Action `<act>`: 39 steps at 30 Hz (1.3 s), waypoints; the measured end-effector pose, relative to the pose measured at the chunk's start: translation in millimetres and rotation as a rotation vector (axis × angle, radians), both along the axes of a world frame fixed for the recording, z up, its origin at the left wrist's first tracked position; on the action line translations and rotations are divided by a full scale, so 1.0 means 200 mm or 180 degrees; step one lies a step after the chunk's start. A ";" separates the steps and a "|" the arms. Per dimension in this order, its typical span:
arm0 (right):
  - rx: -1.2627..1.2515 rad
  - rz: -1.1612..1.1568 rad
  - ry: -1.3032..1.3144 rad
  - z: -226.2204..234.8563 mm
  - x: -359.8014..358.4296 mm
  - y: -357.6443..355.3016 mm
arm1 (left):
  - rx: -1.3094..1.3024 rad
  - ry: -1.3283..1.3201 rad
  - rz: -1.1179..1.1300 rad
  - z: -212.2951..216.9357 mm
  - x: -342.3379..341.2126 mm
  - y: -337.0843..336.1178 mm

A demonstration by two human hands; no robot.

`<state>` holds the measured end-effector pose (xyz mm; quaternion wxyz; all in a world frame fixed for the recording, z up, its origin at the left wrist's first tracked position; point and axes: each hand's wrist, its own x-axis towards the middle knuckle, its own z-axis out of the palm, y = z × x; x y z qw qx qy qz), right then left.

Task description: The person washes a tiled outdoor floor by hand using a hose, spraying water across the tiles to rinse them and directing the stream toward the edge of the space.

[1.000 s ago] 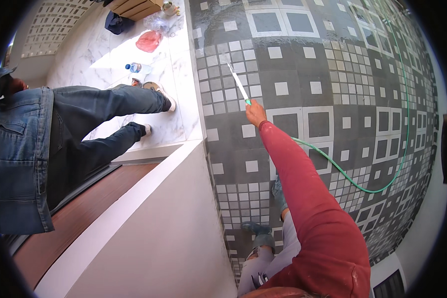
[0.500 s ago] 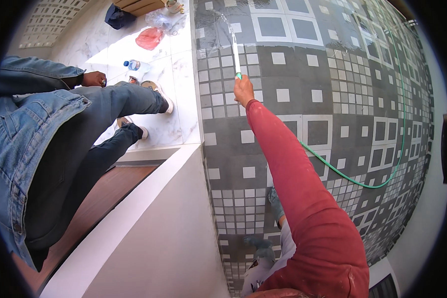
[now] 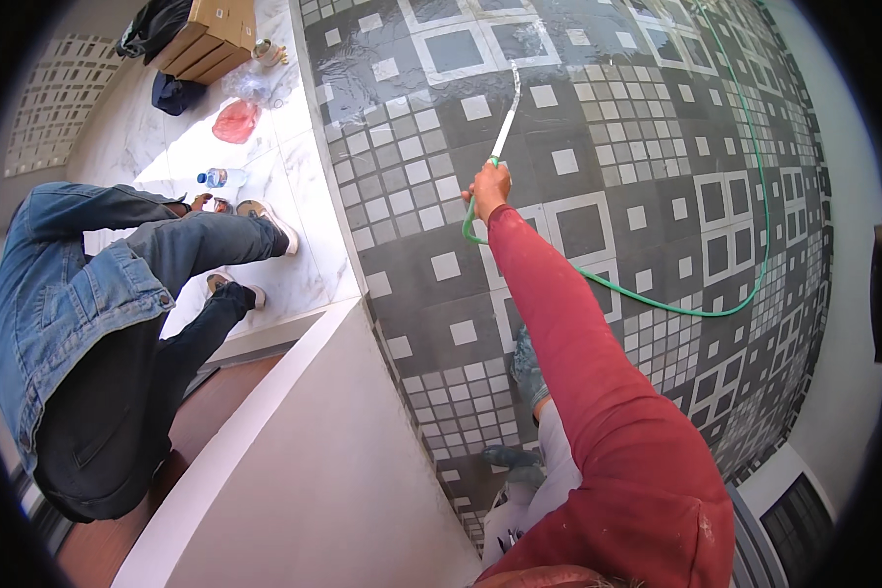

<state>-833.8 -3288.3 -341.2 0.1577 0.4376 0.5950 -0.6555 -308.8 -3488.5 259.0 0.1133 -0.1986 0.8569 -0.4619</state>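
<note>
My right hand [image 3: 491, 184], at the end of a red sleeve, is closed around a green garden hose [image 3: 696, 311] near its white tube-like end [image 3: 505, 134]. A thin stream of water [image 3: 515, 80] leaves this end and falls on the wet tiles. A loop of the hose hangs just below my fingers, and the rest curves off to the right over the patterned tile floor [image 3: 465, 333]. My left hand does not show.
On the white marble ledge [image 3: 309, 240] at left, a person in a denim jacket [image 3: 88, 265] bends low. By that person are a water bottle [image 3: 225, 177], a red plastic bag [image 3: 236, 122] and cardboard boxes [image 3: 211, 44]. A low white wall [image 3: 333, 441] edges the tiles.
My right hand has turned the hose end rightward, so the water lands farther right. The view has shifted. The person at left has lowered a hand toward the shoes.
</note>
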 end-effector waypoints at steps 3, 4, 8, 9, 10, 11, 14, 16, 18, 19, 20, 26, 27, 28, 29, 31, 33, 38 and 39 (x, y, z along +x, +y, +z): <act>-0.0423 -0.0370 -0.0038 0.17 0.05 0.15 | 0.0130 0.0072 -0.0025 0.00 -0.01 0.01; -0.0520 -0.0452 0.0004 0.23 0.07 0.19 | 0.0180 0.0083 -0.0030 -0.01 -0.04 0.03; -0.0763 -0.0664 0.0154 0.51 0.22 0.38 | 0.0297 0.0072 0.0048 0.00 -0.14 0.10; -0.0806 -0.0680 0.0197 0.61 0.26 0.42 | 0.0313 0.0063 0.0105 0.01 -0.14 0.11; -0.0856 -0.0774 0.0187 0.70 0.32 0.45 | 0.0257 0.0011 -0.0028 0.01 -0.11 0.09; -0.0926 -0.0776 0.0227 0.79 0.38 0.49 | 0.0328 0.0091 -0.0118 0.02 -0.10 0.08; -0.1295 -0.0860 0.0318 1.05 0.57 0.60 | 0.0483 0.0477 -0.0668 0.01 -0.15 0.08; -0.1577 -0.0887 0.0269 1.26 0.69 0.66 | 0.1042 0.0986 -0.1373 -0.07 -0.15 -0.02; -0.1829 -0.0946 0.0279 1.49 0.82 0.75 | 0.2947 0.1584 -0.1367 -0.28 -0.45 0.15; -0.1989 -0.0966 0.0284 1.62 0.90 0.77 | 0.3817 0.1488 -0.1116 -0.43 -0.55 0.24; -0.2226 -0.0861 0.0372 1.78 0.98 0.77 | 0.4827 0.1658 -0.0892 -0.63 -0.53 0.33; -0.3257 -0.1302 0.0556 2.25 1.43 1.06 | 0.6496 -0.0002 -0.2075 -1.30 -0.76 1.29; -0.3353 -0.1377 0.0624 2.28 1.50 1.16 | 0.6828 -0.0450 -0.2021 -1.29 -0.76 1.36; -0.3268 -0.1412 0.0774 2.29 1.58 1.28 | 0.7132 -0.0891 -0.1943 -1.27 -0.76 1.42; -0.3184 -0.1423 0.0927 2.29 1.65 1.42 | 0.7414 -0.1321 -0.1858 -1.26 -0.73 1.47; -0.2877 -0.1639 0.0800 2.27 1.78 1.73 | 0.7197 -0.1647 -0.1935 -1.25 -0.58 1.49; -0.2539 -0.1823 0.0553 2.12 1.93 2.05 | 0.7060 -0.2517 -0.1313 -1.09 -0.45 1.51; -0.1432 -0.2764 0.0155 1.77 2.32 2.66 | 0.6421 -0.3254 -0.1527 -0.84 -0.11 1.60; -0.1360 -0.2776 -0.0027 1.73 2.39 2.75 | 0.6209 -0.3205 -0.1694 -0.84 -0.07 1.63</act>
